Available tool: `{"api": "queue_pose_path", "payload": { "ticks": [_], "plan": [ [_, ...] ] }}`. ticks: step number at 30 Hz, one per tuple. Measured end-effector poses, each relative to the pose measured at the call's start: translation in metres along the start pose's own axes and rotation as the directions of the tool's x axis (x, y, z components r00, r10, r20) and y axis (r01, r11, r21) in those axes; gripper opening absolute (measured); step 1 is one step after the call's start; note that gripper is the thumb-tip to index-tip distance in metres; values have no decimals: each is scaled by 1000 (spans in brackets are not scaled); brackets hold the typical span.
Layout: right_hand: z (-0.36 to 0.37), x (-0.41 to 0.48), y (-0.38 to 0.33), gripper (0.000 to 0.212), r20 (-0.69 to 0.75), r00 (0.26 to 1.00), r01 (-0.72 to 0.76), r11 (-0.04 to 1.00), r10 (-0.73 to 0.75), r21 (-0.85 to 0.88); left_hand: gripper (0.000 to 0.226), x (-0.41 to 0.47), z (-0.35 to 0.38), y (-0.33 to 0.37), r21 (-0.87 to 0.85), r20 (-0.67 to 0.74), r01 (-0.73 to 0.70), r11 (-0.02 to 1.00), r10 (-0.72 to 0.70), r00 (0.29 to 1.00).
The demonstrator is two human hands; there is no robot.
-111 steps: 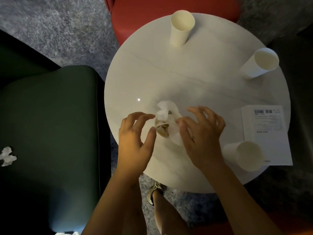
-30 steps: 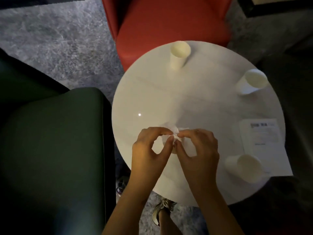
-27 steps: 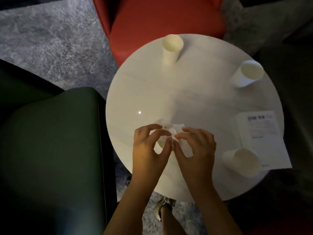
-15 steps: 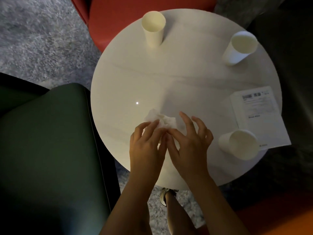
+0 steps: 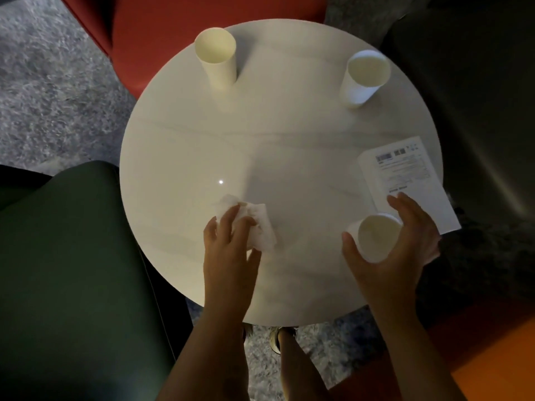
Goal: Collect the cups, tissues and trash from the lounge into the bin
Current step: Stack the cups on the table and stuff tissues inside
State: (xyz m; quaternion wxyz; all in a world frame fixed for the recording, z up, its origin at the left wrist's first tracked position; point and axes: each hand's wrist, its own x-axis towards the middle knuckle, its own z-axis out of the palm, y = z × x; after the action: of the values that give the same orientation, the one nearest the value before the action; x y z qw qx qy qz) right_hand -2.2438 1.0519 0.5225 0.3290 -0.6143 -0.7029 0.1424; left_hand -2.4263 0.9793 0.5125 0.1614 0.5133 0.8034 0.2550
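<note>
On the round white table [image 5: 289,154] lies a crumpled white tissue [image 5: 262,228] near the front edge. My left hand [image 5: 228,250] lies over it, fingers on top and thumb at its near edge, holding the wad. At the front right stands a white paper cup [image 5: 376,237]. My right hand [image 5: 405,250] curves round it, thumb on its left wall and fingers along its right side. Two more paper cups stand at the back, one at the back left [image 5: 215,56] and one at the back right [image 5: 364,78]. No bin is in view.
A printed paper sheet [image 5: 405,175] lies at the table's right edge, partly under my right fingers. A red chair [image 5: 173,24] stands behind the table, a dark green seat [image 5: 72,256] at the left, a dark seat [image 5: 477,111] at the right. Grey carpet [image 5: 43,82] covers the floor.
My right hand has left the tissue and moved right to the front-right cup. My left hand stays on the tissue, which is now wadded flatter on the table.
</note>
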Motion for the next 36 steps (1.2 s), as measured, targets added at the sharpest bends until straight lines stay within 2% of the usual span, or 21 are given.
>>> {"api": "queue_pose_path", "payload": {
  "ticks": [2, 4, 7, 10, 15, 18, 21, 23, 26, 30, 32, 34, 36],
  "plan": [
    [-2, -6, 16, 83, 59, 995, -75, 993, 81, -92, 45, 2, -1, 2, -40, -32, -7, 999, 6, 999],
    [-1, -11, 28, 86, 121, 986, -104, 989, 117, -109, 45, 4, -4, 8, -80, -65, -9, 997, 4, 998],
    [2, -12, 35, 82, 184, 974, -132, 991, 134, -25, 46, 13, -13, 28, -216, -77, -27, 976, 10, 997],
    [5, -5, 26, 83, 198, 962, -200, 979, 189, 36, 43, 25, -29, 56, -358, -74, -119, 926, 99, 992],
    [5, 17, -5, 81, 238, 964, -149, 980, 115, 130, 50, 38, -58, 97, -540, -34, -186, 821, 200, 979],
    [5, 29, -21, 70, 261, 965, -82, 983, 37, 163, 51, 39, -60, 104, -519, -2, -207, 829, 241, 970],
    [5, 36, -33, 60, 347, 937, -35, 980, -35, 193, 48, 41, -57, 97, -433, -32, -241, 869, 252, 967],
    [7, 37, -42, 60, 277, 954, 46, 970, -114, 240, 47, 43, -55, 90, -373, -22, -257, 892, 268, 963],
    [17, 36, -56, 70, 148, 975, 118, 950, -167, 290, 48, 48, -52, 84, -372, 27, -237, 897, 266, 964],
    [36, 50, -69, 67, 208, 963, 100, 941, -173, 322, 53, 66, -55, 66, -385, -33, -257, 886, 265, 964],
    [45, 63, -68, 81, 262, 951, 92, 957, -166, 274, 58, 83, -61, 53, -383, -81, -265, 885, 254, 964],
    [51, 82, -60, 87, 257, 963, 7, 962, -80, 272, 58, 103, -70, 41, -375, -124, -260, 890, 230, 965],
    [59, 103, -47, 77, 169, 985, -72, 967, 31, 244, 56, 124, -80, 30, -382, -133, -224, 897, 186, 973]
  ]
}}
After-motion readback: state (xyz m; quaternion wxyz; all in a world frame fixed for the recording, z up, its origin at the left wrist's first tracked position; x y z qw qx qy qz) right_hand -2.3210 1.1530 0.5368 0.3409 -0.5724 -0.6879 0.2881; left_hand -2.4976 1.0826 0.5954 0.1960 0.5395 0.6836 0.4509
